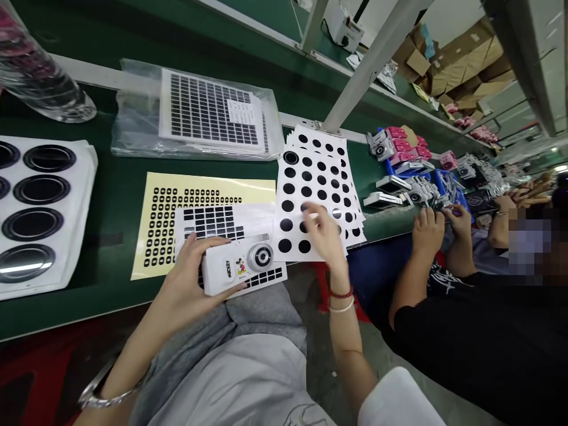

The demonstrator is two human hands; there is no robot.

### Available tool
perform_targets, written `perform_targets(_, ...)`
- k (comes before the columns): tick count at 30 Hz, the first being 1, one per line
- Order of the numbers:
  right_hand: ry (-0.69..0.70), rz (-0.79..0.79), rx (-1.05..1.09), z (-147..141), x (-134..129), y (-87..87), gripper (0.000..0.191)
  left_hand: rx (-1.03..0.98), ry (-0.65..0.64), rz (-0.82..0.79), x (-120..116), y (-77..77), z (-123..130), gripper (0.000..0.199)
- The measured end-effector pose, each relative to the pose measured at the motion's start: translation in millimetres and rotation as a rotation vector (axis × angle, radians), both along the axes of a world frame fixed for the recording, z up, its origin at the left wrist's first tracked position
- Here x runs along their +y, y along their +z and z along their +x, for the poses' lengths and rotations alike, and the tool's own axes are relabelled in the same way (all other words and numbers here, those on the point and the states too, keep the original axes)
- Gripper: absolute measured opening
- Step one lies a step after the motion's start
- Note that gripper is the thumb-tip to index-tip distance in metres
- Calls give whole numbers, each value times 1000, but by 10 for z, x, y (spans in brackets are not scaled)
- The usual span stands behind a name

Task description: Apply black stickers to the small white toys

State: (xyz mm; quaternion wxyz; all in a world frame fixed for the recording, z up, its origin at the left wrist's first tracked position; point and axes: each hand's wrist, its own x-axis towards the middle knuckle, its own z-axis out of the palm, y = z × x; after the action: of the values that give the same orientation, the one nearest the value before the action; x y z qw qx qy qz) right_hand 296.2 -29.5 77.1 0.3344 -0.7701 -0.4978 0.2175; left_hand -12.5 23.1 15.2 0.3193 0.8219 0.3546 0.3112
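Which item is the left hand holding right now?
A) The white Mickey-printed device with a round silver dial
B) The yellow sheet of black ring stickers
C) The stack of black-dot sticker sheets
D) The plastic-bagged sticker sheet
A. The left hand grips the white Mickey-printed device from below, with the round silver dial facing up.

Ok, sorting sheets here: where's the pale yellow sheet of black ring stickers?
The pale yellow sheet of black ring stickers lies on the green bench in the head view, just beyond the person's left hand, partly under a white sheet of black rectangles.
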Motion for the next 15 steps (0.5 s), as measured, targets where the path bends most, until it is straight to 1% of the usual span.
perform_targets(2,-464,-75,-334,482,14,35,53,26,72,-73,7,-36,-12,73)
perform_targets(3,-600,-95,-410,736,16,49,59,29,92,-125,5,-40,-16,73)
perform_targets(5,-763,-112,-482,1189,18,54,63,28,83,-210,0,-28,-16,74)
perform_targets(7,-819,-108,-523,1500,19,25,56,24,60,-257,-3,-16,-10,74)
perform_targets(8,-824,-95,-542,1594,18,4,51,17,52,-267,-4,-15,-7,74)
perform_targets(10,-805,-48,-576,1674,14,-37,41,-7,51,-277,-5,-24,-5,78)
perform_targets(12,-755,23,-606,1640,12,-59,36,-30,48,-297,-6,-30,-8,85)
perform_targets(14,-680,93,-625,1511,32,-63,35,-39,29,-325,-5,-19,-14,86)
perform_targets(15,-619,129,-625,1412,59,-64,34,-38,13,-336,-4,-8,-16,86)
